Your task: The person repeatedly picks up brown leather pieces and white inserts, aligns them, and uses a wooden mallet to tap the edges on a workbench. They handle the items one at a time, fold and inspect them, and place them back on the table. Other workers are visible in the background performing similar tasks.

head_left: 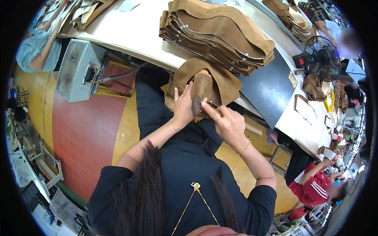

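A brown suede leather piece [226, 83] with a curved, layered shape rests over my lap at the table's edge. My left hand [183, 105] lies on its left part, fingers stretched out and apart. Between my hands is a small dark brown flap [196, 105] of leather. My right hand [229, 125] is at the lower right of the piece, its index finger reaching to the flap's right side and its other fingers curled in. Whatever those curled fingers may hold is hidden. A lighter brown panel [203, 85] stands up inside the curve.
A thick stack of similar brown leather pieces [220, 29] lies on the white table [130, 29] just beyond. To its right are a dark mat [267, 88] and a black fan [322, 58]. A grey metal box [75, 70] stands at the left. Co-workers sit at left and right.
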Available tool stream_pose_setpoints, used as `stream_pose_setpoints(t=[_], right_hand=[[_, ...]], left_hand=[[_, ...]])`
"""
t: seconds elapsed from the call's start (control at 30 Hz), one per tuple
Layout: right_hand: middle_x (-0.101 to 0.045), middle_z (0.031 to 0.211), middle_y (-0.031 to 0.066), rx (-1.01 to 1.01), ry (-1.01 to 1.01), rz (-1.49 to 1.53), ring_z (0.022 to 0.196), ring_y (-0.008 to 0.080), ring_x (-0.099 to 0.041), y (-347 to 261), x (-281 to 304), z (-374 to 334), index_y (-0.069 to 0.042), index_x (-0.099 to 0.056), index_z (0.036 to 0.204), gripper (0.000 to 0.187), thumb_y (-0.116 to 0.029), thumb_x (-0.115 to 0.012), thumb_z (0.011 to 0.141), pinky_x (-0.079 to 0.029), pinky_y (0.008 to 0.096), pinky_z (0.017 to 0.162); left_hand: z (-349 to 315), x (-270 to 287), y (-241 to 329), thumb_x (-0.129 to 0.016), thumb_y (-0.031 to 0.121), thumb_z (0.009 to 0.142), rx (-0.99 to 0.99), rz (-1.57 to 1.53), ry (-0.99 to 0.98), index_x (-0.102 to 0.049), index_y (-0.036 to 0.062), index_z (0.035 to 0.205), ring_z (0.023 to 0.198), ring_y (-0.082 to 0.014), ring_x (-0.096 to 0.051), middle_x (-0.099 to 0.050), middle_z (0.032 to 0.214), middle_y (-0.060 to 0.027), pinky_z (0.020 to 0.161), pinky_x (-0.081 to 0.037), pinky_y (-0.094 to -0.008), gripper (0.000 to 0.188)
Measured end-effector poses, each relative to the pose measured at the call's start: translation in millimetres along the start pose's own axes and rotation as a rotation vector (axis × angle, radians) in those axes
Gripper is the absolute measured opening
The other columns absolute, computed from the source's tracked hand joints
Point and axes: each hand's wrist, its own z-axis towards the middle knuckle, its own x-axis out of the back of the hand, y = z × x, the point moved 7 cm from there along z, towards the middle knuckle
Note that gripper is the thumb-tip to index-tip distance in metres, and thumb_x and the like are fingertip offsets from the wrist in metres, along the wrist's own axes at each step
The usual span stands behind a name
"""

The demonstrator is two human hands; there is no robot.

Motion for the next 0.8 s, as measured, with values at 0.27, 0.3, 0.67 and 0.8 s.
stream_pose_setpoints(t=[0.27,0.3,0.67,0.8], right_hand=[[-0.062,0.08,0.0037,0.05,0.066,0.071,0.063,0.0189,-0.06,0,-12,-15,-0.025,-0.065,0.129,0.058,-0.003,-0.07,0.076,-0.047,0.0323,0.053],[-0.061,0.08,0.0031,0.054,0.168,0.123,0.063,0.0184,-0.06,2,-8,-18,-0.027,-0.065,0.13,0.059,-0.004,-0.07,0.075,-0.047,0.0321,0.054],[-0.064,0.084,0.0098,-0.237,0.374,0.55,0.066,0.0252,-0.063,24,-66,-45,-0.01,-0.062,0.131,0.051,0.002,-0.07,0.082,-0.051,0.035,0.058],[-0.064,0.084,0.0128,-0.294,0.58,0.655,0.067,0.0247,-0.063,29,-59,-43,-0.007,-0.062,0.13,0.044,-0.003,-0.07,0.087,-0.052,0.034,0.061]], left_hand=[[2,1,2,-0.072,0.042,0.084,0.059,0.071,0.048,-0.044,-0.0018,0.143,0.121,-0.0316,-0.059,-0.059,0.133,-0.0206,0.12,-0.016,-0.0541,0.078],[3,-1,2,-0.072,0.042,0.084,0.068,0.056,0.044,-0.044,-0.0031,0.143,0.123,-0.0323,-0.057,-0.059,0.134,-0.0218,0.12,-0.015,-0.0545,0.079],[5,3,7,-0.072,0.043,0.082,0.169,-0.008,-0.058,-0.04,-0.004,0.145,0.135,-0.0312,-0.048,-0.051,0.142,-0.0258,0.122,-0.007,-0.0513,0.085],[5,5,9,-0.071,0.042,0.082,0.166,-0.005,-0.061,-0.041,-0.0029,0.145,0.134,-0.0309,-0.049,-0.052,0.141,-0.0258,0.121,-0.01,-0.0517,0.083]])
